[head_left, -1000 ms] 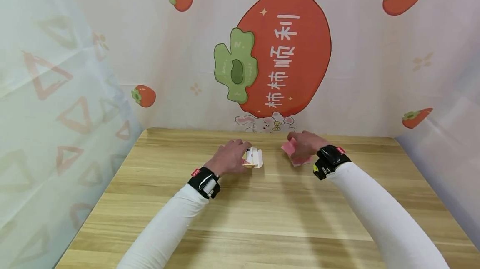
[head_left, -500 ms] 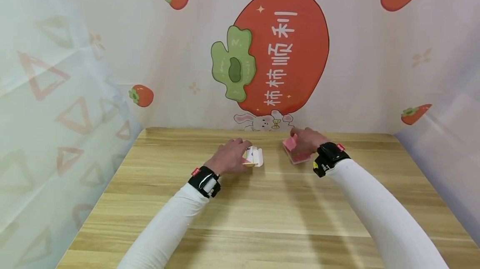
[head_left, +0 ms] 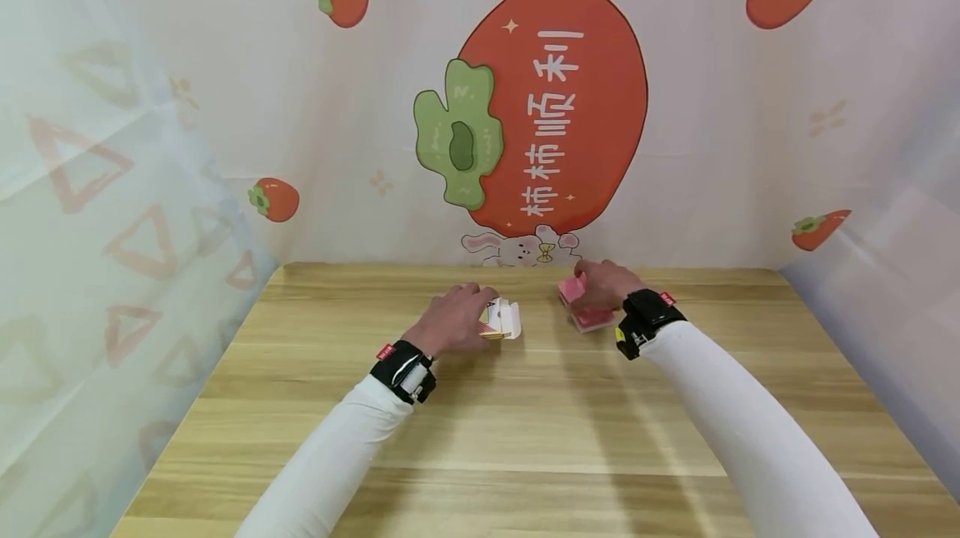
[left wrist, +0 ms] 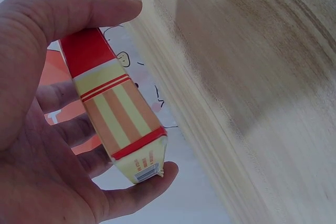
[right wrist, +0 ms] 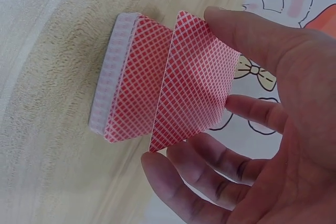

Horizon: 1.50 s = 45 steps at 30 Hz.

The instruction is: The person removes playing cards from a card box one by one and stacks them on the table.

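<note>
Near the table's back edge, my left hand (head_left: 453, 320) grips a playing card box (left wrist: 118, 108) between thumb and fingers. The box is red and cream with striped sides. Its white end flap (head_left: 514, 320) stands open towards the right, and part of a white face shows beside it. Further right, my right hand (head_left: 609, 284) pinches a playing card (right wrist: 194, 72) with a red checked back, thumb on one edge and fingertips along others. The card is tilted over a deck of cards (right wrist: 139, 80) of the same pattern, which lies stacked on the table.
The wooden table (head_left: 517, 438) meets a white curtain (head_left: 720, 146) printed with persimmons and a rabbit right behind both hands. Another curtain (head_left: 90, 271) hangs along the left side. Each wrist carries a black strapped camera (head_left: 405, 371).
The card under my right hand has changed its tilt above the deck. My left hand keeps its grip on the box. The head view has shifted slightly.
</note>
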Available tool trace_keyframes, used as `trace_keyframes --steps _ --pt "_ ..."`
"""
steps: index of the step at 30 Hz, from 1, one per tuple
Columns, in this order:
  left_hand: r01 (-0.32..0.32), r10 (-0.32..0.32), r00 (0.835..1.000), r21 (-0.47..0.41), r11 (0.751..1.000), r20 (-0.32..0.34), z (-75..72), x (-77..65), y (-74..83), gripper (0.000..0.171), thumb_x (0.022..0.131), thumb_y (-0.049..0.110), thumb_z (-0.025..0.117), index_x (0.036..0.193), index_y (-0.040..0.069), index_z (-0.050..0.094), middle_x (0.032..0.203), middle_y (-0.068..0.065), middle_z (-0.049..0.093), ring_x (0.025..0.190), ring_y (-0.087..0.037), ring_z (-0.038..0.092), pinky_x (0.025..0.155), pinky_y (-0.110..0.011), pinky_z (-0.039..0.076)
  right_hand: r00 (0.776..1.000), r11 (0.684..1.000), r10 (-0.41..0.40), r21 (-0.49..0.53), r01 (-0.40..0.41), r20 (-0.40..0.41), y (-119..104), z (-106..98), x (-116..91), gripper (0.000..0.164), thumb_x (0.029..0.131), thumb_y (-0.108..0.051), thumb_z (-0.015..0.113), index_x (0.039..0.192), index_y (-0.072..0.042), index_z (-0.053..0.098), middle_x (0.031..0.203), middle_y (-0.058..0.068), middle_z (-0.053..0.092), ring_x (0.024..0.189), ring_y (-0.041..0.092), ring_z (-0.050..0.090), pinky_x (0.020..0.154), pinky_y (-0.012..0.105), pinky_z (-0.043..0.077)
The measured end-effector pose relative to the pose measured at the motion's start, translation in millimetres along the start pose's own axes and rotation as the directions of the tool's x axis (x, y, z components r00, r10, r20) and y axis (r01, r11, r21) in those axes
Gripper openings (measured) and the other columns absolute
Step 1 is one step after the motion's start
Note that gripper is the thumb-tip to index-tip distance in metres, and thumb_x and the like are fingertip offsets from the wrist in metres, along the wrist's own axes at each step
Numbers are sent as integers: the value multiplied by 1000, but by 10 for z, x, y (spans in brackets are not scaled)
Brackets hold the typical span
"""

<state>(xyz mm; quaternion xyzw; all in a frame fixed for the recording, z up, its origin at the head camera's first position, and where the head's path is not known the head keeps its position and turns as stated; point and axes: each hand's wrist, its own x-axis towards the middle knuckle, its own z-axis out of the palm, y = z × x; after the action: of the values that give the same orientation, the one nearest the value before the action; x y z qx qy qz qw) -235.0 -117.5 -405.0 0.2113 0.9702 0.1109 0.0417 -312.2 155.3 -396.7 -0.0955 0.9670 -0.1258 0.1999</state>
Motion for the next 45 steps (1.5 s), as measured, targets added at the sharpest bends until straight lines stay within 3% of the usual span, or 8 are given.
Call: trace_keyframes --steps 5,15,23,45 --pt "-7 8 1000 6 1000 -6 25 7 -22 74 76 31 87 141 14 55 125 -9 60 106 -27 56 86 -53 51 1000 1000 -5 -28 5 -5 34 43 28 77 82 -42 81 143 -6 49 113 17 57 99 31 53 76 38 49" --pt "-7 7 1000 7 1000 2 38 5 -43 75 76 31 87 141 13 55 123 -9 60 104 -27 56 87 -54 50 1000 1000 2 -13 -1 4 63 80 34 78 84 -40 79 145 -3 48 129 22 56 108 34 51 94 50 48" --pt "-1 1 1000 4 1000 13 14 5 -40 76 77 30 88 143 13 54 125 -10 59 105 -27 56 88 -54 50 999 999 44 7 -44 22 83 90 79 83 81 -41 82 146 -5 47 129 23 54 111 36 49 96 53 47" --pt "11 -11 1000 8 1000 10 33 -6 -57 74 76 29 88 141 14 55 122 -9 59 104 -27 56 88 -53 49 999 999 49 22 -50 14 105 157 111 81 79 -41 82 145 -6 49 126 22 56 107 36 50 94 53 48"
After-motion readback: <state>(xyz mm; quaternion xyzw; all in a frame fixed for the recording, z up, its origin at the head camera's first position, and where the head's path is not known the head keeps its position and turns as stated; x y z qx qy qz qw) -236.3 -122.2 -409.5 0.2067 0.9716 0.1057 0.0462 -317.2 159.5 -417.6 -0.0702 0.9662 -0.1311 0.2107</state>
